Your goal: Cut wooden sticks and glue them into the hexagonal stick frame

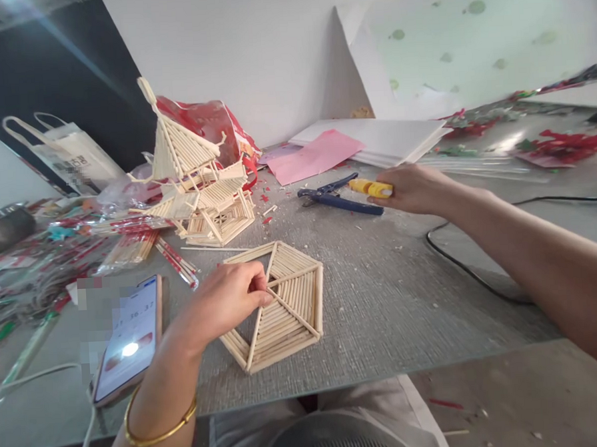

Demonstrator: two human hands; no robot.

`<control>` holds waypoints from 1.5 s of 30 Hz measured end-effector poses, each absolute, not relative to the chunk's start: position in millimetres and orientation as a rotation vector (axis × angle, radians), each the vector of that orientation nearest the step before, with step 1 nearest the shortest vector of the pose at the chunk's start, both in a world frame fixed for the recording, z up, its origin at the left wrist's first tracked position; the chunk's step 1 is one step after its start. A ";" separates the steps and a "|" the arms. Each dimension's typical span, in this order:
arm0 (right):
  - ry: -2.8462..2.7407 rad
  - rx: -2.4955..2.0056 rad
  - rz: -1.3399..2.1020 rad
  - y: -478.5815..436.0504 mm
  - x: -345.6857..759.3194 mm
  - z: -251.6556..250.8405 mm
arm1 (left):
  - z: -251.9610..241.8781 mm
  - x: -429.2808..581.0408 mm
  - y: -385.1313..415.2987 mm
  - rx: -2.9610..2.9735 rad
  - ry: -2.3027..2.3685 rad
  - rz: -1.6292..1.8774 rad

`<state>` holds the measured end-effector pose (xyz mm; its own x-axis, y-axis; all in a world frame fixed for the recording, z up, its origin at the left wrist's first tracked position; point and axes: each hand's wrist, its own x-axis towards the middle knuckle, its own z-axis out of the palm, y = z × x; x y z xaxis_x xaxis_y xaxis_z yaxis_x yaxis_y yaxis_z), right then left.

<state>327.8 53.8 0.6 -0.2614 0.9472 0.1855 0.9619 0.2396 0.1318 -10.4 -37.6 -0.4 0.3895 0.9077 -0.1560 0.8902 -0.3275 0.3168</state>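
Stick-fitting seems the step: L hand (227, 300) pinches a stick (273, 296) at the hexagon panel (294, 277), flat on the table (382, 299) nr its front edge, R hand (414, 187) closed round a yellow tool (371, 188); next move prob. needs panel steady.

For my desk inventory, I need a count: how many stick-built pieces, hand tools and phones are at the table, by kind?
Stick-built pieces: 2 (hexagonal panel, pinched by the left hand; tower model)
Hand tools: 2 (blue-handled pliers; yellow-handled tool, gripped by the right hand)
Phones: 1 (phone)
Total: 5
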 end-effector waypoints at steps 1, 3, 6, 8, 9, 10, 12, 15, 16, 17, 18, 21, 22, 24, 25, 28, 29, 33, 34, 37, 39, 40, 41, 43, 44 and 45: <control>-2.420 -1.870 -0.335 53.9 328.0 0.6 | -0.3 -10.0 -38.2 2.308 1.559 0.063; -2.428 -1.871 -0.324 53.7 328.1 0.8 | 0.0 -9.4 -39.1 2.320 1.552 0.056; -2.435 -1.878 -0.298 52.9 327.6 1.2 | -0.1 -8.7 -39.5 2.329 1.570 0.046; -2.426 -1.896 -0.296 52.7 327.2 1.0 | -0.2 -8.1 -39.4 2.327 1.582 0.040; -2.425 -1.902 -0.297 52.8 327.1 0.6 | -0.2 -7.8 -39.4 2.324 1.583 0.038; -2.429 -1.902 -0.297 53.1 327.0 0.1 | -0.1 -7.5 -39.5 2.322 1.582 0.037; -2.437 -1.904 -0.295 53.8 327.1 -1.4 | 0.3 -6.8 -39.7 2.322 1.580 0.040; -2.449 -1.901 -0.284 54.4 327.0 -3.4 | 0.9 -6.3 -40.1 2.330 1.576 0.037; -2.447 -1.899 -0.286 54.4 326.8 -3.9 | 0.9 -6.3 -40.2 2.333 1.575 0.033; -2.446 -1.893 -0.288 54.3 326.6 -4.1 | 0.9 -6.4 -40.3 2.337 1.573 0.032; -2.444 -1.888 -0.290 54.1 326.3 -4.2 | 0.7 -6.5 -40.4 2.342 1.570 0.034; -2.432 -1.890 -0.278 53.7 325.7 -3.8 | 0.3 -6.6 -40.1 2.348 1.567 0.038; -2.430 -1.895 -0.270 53.7 325.6 -3.5 | 0.2 -6.6 -39.9 2.347 1.567 0.036; -2.424 -1.912 -0.261 54.1 325.7 -3.1 | 0.3 -6.4 -39.5 2.339 1.566 0.034; -2.422 -1.924 -0.263 54.4 325.7 -2.8 | 0.4 -6.2 -39.3 2.336 1.564 0.035; -2.422 -1.972 -0.276 55.0 325.7 -2.1 | 0.6 -6.1 -39.4 2.338 1.563 0.039; -2.421 -1.991 -0.274 55.3 325.8 -2.1 | 0.6 -6.1 -39.5 2.343 1.563 0.041; -2.405 -2.045 -0.255 57.5 328.2 -3.7 | 0.3 -7.3 -40.0 2.345 1.561 0.051; -2.402 -2.051 -0.246 58.3 329.2 -4.3 | 0.1 -7.6 -39.9 2.342 1.559 0.057; -2.391 -2.061 -0.232 60.2 331.7 -5.8 | -0.8 -8.2 -39.5 2.333 1.563 0.073; -2.398 -2.050 -0.243 61.1 332.9 -6.5 | -1.6 -8.0 -39.3 2.330 1.572 0.074; -2.404 -2.038 -0.248 61.6 333.5 -6.9 | -1.9 -7.6 -39.2 2.331 1.576 0.073; -2.408 -2.026 -0.247 62.1 334.1 -7.4 | -2.1 -7.1 -39.2 2.332 1.580 0.071; -2.409 -2.006 -0.236 63.2 335.5 -8.8 | -2.1 -6.0 -39.4 2.339 1.584 0.068; -2.404 -1.999 -0.227 63.7 336.1 -9.5 | -1.9 -5.4 -39.6 2.343 1.586 0.065; -2.398 -1.995 -0.218 64.2 336.7 -10.2 | -1.7 -4.8 -39.8 2.346 1.588 0.062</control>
<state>336.7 64.2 -10.2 -0.1856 0.9775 0.1001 0.9795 0.1760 0.0977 -4.8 -39.8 -1.7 0.3859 0.9126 -0.1346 0.8994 -0.3398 0.2751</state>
